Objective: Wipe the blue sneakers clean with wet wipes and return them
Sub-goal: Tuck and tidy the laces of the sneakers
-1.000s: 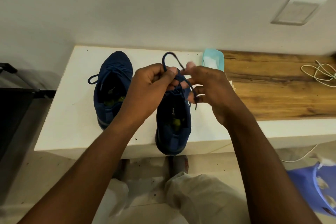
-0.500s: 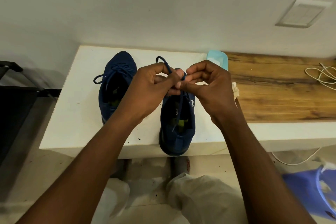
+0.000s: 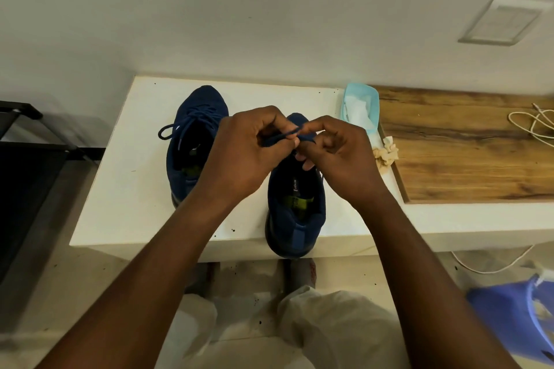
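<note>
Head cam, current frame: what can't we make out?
Head view:
- Nearer sneaker: tongue and knot of its lace are behind left hand and right hand, both pinching it.
- Green insole label: too small to read.
- Blue plastic container: blurred, cut by right edge.
- White cable: cut by right edge.

Both forearms (image 3: 156, 263) were bare along their whole visible length, left hand (image 3: 242, 156) and right hand (image 3: 344, 159) were bare too, legs were covered by loose, creased, pale cream trousers (image 3: 329, 323), slightly blurred
</note>
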Available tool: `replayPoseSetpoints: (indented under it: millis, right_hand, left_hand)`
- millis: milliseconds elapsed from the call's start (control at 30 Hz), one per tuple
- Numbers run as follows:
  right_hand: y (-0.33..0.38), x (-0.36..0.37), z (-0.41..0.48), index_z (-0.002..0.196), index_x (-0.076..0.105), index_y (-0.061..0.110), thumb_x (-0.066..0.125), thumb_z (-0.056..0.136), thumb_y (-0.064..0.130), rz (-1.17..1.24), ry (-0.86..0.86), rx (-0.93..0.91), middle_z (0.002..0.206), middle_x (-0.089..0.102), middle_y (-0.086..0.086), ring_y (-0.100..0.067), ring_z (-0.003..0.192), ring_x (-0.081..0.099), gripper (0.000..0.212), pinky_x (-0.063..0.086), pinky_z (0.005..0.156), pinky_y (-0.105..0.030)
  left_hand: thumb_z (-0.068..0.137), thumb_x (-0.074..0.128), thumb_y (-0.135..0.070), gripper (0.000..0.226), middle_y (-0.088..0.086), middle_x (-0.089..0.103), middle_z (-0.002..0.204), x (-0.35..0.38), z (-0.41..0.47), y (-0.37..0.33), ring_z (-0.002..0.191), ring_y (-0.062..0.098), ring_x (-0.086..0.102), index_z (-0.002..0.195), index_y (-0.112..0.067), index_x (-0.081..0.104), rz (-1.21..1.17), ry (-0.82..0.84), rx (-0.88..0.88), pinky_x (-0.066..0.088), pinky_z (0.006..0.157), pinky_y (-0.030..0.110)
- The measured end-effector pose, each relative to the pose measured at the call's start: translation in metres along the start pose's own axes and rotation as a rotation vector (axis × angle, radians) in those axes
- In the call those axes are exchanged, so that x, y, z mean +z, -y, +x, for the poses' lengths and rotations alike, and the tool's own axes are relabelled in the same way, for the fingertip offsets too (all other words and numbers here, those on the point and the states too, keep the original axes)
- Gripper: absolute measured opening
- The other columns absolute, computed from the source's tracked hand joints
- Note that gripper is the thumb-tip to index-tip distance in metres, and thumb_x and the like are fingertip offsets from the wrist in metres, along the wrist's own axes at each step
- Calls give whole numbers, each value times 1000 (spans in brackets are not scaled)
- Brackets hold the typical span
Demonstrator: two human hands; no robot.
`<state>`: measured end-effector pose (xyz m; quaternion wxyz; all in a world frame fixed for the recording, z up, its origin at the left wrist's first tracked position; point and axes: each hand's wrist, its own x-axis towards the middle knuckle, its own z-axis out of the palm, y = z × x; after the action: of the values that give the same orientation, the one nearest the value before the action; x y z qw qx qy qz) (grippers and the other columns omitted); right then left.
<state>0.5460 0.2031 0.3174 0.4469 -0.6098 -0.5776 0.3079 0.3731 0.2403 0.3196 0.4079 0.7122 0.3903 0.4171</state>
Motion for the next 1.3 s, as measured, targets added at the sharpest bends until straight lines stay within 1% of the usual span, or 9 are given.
replayPoseSetpoints:
  millis: [200, 400, 600, 767, 900, 1000, 1133, 1233, 1300]
  right_hand:
    - [9, -6, 0, 110, 72, 8, 69, 90, 9, 297, -77, 77, 97, 76, -5, -23, 94, 72, 20, 59, 88, -42]
    - [13, -11, 2, 106, 71, 1, 73, 86, 6, 485, -326, 145, 95, 75, -12, -30, 90, 73, 20, 59, 81, -41]
    - [-8, -18, 2, 100, 71, 7, 71, 86, 11, 365, -569, 238, 85, 74, -6, -22, 70, 70, 15, 60, 67, -32]
    - [-42, -30, -1, 99, 72, 10, 69, 83, 23, 219, -651, 326, 96, 72, -7, -22, 78, 70, 21, 61, 69, -32]
    - [-55, -41, -4, 104, 68, 18, 68, 78, 28, -226, -444, 443, 108, 68, 2, -15, 99, 63, 28, 52, 72, -28]
    - [-45, -37, -6, 114, 61, 27, 69, 81, 42, -620, -301, 429, 116, 65, 3, -17, 101, 62, 37, 47, 76, -27]
    - [-14, -24, -1, 100, 65, 30, 69, 85, 41, -440, -228, 160, 87, 68, 8, -8, 79, 63, 19, 49, 66, -20]
    - [-10, -9, -3, 100, 70, 27, 72, 84, 23, -378, 137, 172, 95, 68, 14, -4, 87, 63, 17, 44, 70, -14]
    - [-15, -5, -3, 104, 69, 29, 75, 83, 24, -395, 201, 223, 99, 65, 15, -2, 87, 62, 23, 46, 73, -17]
  left_hand:
    - [89, 78, -25, 16, -7, 75, 82, -3, 0, -4, 77, 10, 74, 94, -11, 73, 7, -175, 7, 62, 73, 30]
    - [89, 78, -22, 17, -1, 75, 83, -7, -1, 0, 71, 7, 74, 95, -7, 73, 8, -178, -72, 62, 70, 28]
    - [90, 76, -25, 12, -5, 74, 79, -41, 5, 13, 68, 3, 72, 93, -14, 74, 195, -133, -219, 59, 71, 21]
    - [91, 74, -21, 6, -2, 70, 69, -53, 5, 21, 62, 9, 70, 89, -16, 72, 313, -112, -364, 61, 66, 28]
    - [94, 67, -10, 5, -5, 67, 75, -49, 1, 18, 57, -4, 65, 98, -14, 67, 389, -1, -454, 45, 47, 12]
    - [93, 70, -37, 22, -5, 65, 114, -40, -3, 9, 97, 13, 66, 112, -26, 68, 788, -7, -328, 40, 70, 27]
    - [90, 70, -47, 33, -9, 56, 130, -19, 1, -3, 106, 12, 60, 119, -32, 68, 593, 2, -132, 47, 80, 30]
    - [90, 73, -38, 39, -5, 63, 129, -2, -4, 5, 111, 11, 62, 127, -28, 67, 390, 160, -226, 49, 92, 29]
    - [90, 74, -33, 34, 0, 72, 118, 7, -9, 16, 104, 14, 68, 122, -22, 72, 356, 205, -265, 55, 91, 33]
